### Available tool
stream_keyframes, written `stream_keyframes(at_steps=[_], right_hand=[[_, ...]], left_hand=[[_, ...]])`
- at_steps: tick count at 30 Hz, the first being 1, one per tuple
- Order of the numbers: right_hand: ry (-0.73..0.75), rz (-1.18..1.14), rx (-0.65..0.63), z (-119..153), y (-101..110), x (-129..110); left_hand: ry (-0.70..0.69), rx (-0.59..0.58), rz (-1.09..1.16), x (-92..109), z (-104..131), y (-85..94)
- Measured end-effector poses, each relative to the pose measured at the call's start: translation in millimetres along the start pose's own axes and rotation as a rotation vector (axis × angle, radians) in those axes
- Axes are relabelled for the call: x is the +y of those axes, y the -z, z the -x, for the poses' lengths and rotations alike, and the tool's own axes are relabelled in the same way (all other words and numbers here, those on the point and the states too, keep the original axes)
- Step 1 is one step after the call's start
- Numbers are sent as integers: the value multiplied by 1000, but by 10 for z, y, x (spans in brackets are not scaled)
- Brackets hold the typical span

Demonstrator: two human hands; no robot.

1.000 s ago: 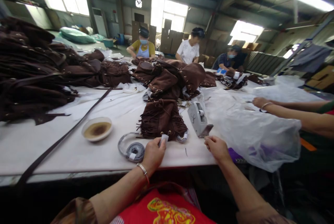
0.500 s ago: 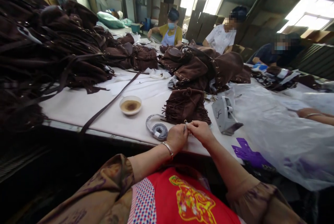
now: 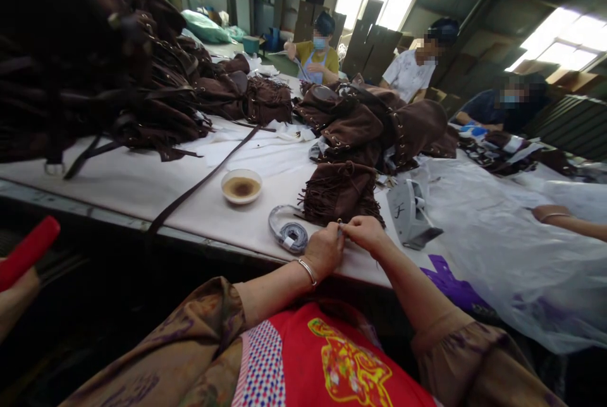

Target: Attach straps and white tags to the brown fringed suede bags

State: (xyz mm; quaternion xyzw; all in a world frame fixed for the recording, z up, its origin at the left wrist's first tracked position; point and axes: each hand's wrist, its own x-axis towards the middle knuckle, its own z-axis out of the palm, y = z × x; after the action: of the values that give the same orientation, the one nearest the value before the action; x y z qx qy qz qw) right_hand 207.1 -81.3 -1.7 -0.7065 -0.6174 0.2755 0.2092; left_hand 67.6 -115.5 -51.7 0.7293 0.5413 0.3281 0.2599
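My left hand (image 3: 326,248), with a bracelet on the wrist, is closed at the front of the table. My right hand (image 3: 366,233) meets it in a pinch. Between the fingertips a small shiny piece (image 3: 340,222) shows; it looks like metal, but most of it is covered. Just beyond my hands lies a dark brown fringed bag (image 3: 340,192). Left of my left hand rests a coiled grey strip (image 3: 293,237) with a white tag, its loose end curving back. A white bowl (image 3: 241,187) of brownish contents stands farther left.
Piles of brown bags (image 3: 360,119) cover the table's far side. A grey-white dispenser (image 3: 411,212) and plastic sheeting (image 3: 502,249) lie at right. A long strap (image 3: 203,189) hangs over the front edge. Another person's hand (image 3: 16,296) holds a red object (image 3: 31,252) at left.
Another person's hand with a red object has come in at the left, and a dark mass now fills the upper left. My hands keep their pinch, nearly still.
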Motion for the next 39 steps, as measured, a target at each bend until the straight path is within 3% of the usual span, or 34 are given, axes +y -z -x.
stream_keyframes(at_steps=[5,14,23,28,34,37,39], right_hand=[[-27,-157,-45,113,11,96],[-181,-428,65,168,-150,162],[-259,-889,-123,286,-211,278],[-222,-1071,-184,307,-197,323],[-276,-1008,-145,320,-236,250],[-264,-1064,-139,302,-266,244],[-260,-1096,-151,297,-288,270]], left_hand=[[36,0,115,-6,-53,32],[250,25,414,31,-79,-8],[576,-102,1016,48,-93,-81],[573,-86,1070,51,-114,-55],[540,-97,912,78,-85,-7],[593,-164,1024,87,12,84],[638,-273,1150,90,111,167]])
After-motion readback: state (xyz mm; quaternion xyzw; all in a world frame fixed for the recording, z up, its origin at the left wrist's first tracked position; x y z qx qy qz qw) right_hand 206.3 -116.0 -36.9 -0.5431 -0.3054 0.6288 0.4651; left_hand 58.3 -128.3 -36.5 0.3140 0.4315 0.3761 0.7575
